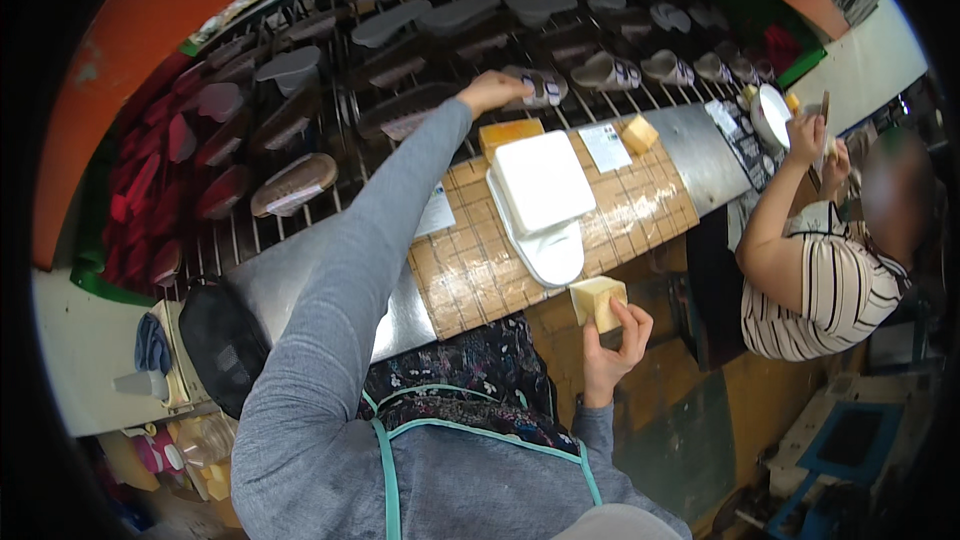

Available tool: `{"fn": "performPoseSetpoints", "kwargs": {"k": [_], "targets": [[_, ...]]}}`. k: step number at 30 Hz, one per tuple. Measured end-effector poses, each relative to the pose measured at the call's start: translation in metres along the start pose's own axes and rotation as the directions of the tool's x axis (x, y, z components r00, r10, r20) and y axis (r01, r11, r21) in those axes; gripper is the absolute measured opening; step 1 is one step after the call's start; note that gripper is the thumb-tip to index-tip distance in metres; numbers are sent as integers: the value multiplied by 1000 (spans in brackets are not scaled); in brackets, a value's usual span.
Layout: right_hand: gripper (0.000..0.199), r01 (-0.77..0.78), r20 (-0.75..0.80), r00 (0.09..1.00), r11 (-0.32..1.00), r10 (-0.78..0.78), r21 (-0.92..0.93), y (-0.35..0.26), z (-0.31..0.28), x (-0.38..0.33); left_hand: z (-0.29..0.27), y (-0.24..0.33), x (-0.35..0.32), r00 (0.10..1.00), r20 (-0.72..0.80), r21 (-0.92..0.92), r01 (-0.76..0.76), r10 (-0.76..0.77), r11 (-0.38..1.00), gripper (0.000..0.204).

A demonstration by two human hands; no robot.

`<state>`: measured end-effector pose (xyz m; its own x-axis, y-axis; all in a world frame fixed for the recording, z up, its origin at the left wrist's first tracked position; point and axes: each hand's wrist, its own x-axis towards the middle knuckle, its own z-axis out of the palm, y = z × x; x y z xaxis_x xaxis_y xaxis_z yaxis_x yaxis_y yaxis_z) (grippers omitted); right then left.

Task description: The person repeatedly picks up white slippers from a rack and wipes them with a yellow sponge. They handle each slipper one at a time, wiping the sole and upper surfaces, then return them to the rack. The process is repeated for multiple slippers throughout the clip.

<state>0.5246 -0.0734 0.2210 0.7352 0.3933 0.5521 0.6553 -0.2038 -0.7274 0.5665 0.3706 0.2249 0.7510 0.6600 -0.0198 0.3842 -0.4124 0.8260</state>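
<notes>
My left hand [493, 90] reaches forward to the rack, its fingers closed at the end of a slipper [543, 87] with a white-and-purple patterned upper. In my right hand [615, 345] is a pale yellow sponge block [598, 301], pinched between thumb and fingers beyond the near edge of the work board. A white box-shaped thing [545, 180] stands on the cardboard-topped board [455, 275], with a rounded white base [553, 258] sticking out toward me. Just behind it lies an orange-yellow block [510, 135].
Rows of slippers and soles [290, 185] fill the barred rack [350, 130]. A second sponge block [640, 133] and a paper sheet [605, 147] lie on the board's right. At right, a co-worker in a striped top [825, 290] works near a white bowl [770, 117]. A black bag [222, 340] sits left.
</notes>
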Motion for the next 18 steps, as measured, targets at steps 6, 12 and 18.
{"fn": "performPoseSetpoints", "kwargs": {"k": [6,12,18], "targets": [[45,14,17,1000,1000,-14,15,-3,2,-1,16,13,38,955,97,-747,257,-282,613,23],[45,118,111,987,993,-117,1,1,19,7,-44,37,-76,972,-236,-925,-229,14,304,29],[44,128,121,985,992,-126,-7,0,24,6,-41,40,-290,895,-445,-757,-355,-35,549,40]]}}
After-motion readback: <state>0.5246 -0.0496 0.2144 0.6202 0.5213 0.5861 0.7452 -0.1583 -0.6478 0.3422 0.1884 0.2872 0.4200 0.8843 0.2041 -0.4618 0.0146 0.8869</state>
